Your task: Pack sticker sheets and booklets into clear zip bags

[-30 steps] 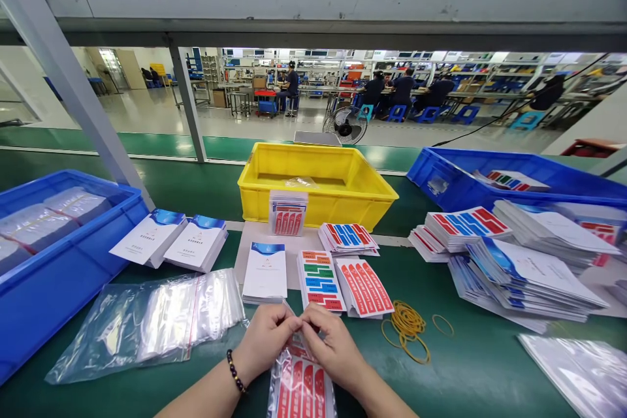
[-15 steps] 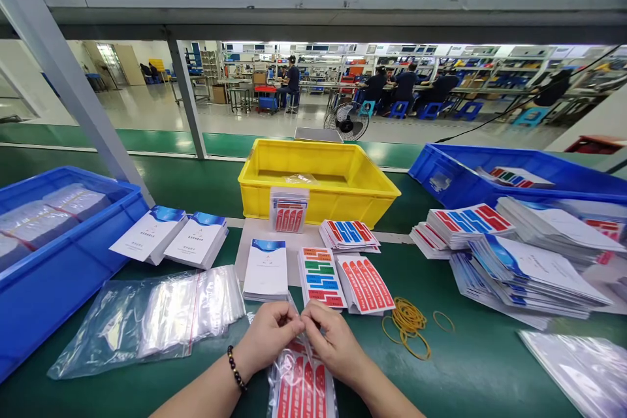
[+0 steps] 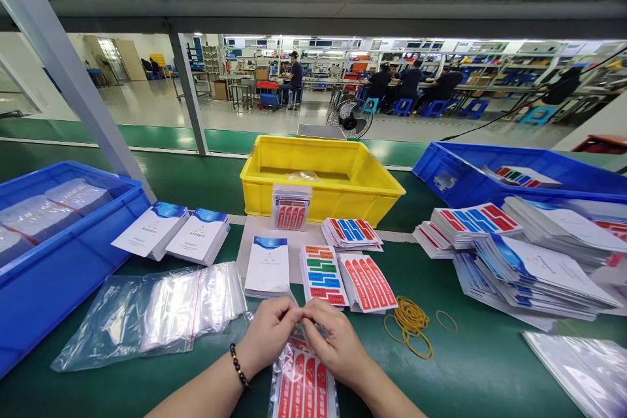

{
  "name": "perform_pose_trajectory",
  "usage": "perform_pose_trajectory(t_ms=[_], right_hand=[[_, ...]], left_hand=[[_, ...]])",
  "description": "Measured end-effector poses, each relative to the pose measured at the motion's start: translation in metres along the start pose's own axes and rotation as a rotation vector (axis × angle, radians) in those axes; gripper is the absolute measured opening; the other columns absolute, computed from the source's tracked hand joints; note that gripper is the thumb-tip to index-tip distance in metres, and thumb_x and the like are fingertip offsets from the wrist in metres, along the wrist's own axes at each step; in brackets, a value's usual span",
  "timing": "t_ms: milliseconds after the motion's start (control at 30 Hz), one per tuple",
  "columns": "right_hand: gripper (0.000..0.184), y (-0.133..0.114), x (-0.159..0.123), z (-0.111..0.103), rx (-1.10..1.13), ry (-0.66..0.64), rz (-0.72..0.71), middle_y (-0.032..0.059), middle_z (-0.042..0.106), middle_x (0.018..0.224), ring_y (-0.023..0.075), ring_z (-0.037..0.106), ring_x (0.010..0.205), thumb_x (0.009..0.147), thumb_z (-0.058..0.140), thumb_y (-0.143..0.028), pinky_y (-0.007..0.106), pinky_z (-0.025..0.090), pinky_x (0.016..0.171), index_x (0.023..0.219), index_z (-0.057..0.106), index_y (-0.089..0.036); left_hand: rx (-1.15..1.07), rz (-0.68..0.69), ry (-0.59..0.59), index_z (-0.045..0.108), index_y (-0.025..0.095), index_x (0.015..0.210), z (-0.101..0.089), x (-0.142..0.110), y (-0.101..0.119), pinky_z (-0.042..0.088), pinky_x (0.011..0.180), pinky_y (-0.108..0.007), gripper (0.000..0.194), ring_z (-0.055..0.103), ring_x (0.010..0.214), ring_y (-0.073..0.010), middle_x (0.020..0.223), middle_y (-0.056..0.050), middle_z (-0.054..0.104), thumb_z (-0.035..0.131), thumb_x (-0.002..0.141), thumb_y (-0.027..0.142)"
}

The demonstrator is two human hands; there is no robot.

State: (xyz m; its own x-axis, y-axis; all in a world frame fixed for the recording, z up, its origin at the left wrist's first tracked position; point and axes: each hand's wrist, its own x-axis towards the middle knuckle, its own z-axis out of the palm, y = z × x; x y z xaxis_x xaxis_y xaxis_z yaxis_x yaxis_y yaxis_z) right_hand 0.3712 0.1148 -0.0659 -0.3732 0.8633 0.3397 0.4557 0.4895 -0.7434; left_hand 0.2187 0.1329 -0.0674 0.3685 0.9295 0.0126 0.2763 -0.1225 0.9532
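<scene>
A clear zip bag (image 3: pixel 304 379) holding red-and-white label sheets lies at the front edge of the bench. My left hand (image 3: pixel 274 326), with a beaded bracelet on its wrist, pinches the bag's top edge. Right beside it my right hand (image 3: pixel 333 336) pinches the same edge, thumbs and fingertips nearly touching. Just beyond my hands are a stack of white-and-blue booklets (image 3: pixel 267 266), a stack of multicoloured label sheets (image 3: pixel 323 276) and a stack of red label sheets (image 3: pixel 368 282). Behind these lie red-and-blue label sheets (image 3: pixel 351 232).
A yellow bin (image 3: pixel 323 199) stands behind, a filled bag (image 3: pixel 290 208) against its front. Blue bins (image 3: pixel 73 241) flank the bench left and right. Empty clear bags (image 3: pixel 171 307) lie left; yellow rubber bands (image 3: pixel 410 320) and booklet piles (image 3: pixel 539 271) lie right.
The camera view has shifted slightly. My hands stay at the bag's top edge; the bag's upper flap, raised between my fingers before, now shows less.
</scene>
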Motion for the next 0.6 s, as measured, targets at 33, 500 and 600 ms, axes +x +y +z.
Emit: perform_pose_trajectory(t_ms=[33,500,600], right_hand=[[0.015,-0.0005,-0.0002,0.0001,-0.005,-0.005,0.002,0.0041,0.053,0.074,0.0136,0.050,0.069,0.083,0.042,-0.016,0.025,0.038,0.062,0.081,0.057,-0.016],[0.014,0.0012,-0.0015,-0.0010,-0.041,-0.038,0.061,0.0036,0.053,0.074,0.0139,0.050,0.068,0.079,0.044,-0.014,0.025,0.038,0.061,0.082,0.057,-0.016],[0.020,0.0032,-0.0012,-0.0006,-0.030,-0.023,0.064,0.0036,0.053,0.072,0.0133,0.050,0.067,0.083,0.038,-0.014,0.025,0.038,0.061,0.081,0.058,-0.016]], left_hand=[[0.011,0.006,-0.003,0.052,0.013,0.061,-0.0001,-0.0002,0.0000,0.033,0.055,-0.021,0.035,0.046,0.058,-0.0109,0.061,-0.001,0.053,0.041,0.084,0.038],[0.088,0.060,-0.023,0.054,0.013,0.064,0.0005,-0.0017,0.0015,0.035,0.058,-0.021,0.027,0.049,0.061,-0.0113,0.064,-0.002,0.057,0.043,0.083,0.028],[0.110,0.075,-0.032,0.053,0.014,0.064,0.0009,-0.0017,0.0007,0.036,0.059,-0.021,0.024,0.049,0.062,-0.0115,0.065,-0.002,0.056,0.043,0.083,0.025]])
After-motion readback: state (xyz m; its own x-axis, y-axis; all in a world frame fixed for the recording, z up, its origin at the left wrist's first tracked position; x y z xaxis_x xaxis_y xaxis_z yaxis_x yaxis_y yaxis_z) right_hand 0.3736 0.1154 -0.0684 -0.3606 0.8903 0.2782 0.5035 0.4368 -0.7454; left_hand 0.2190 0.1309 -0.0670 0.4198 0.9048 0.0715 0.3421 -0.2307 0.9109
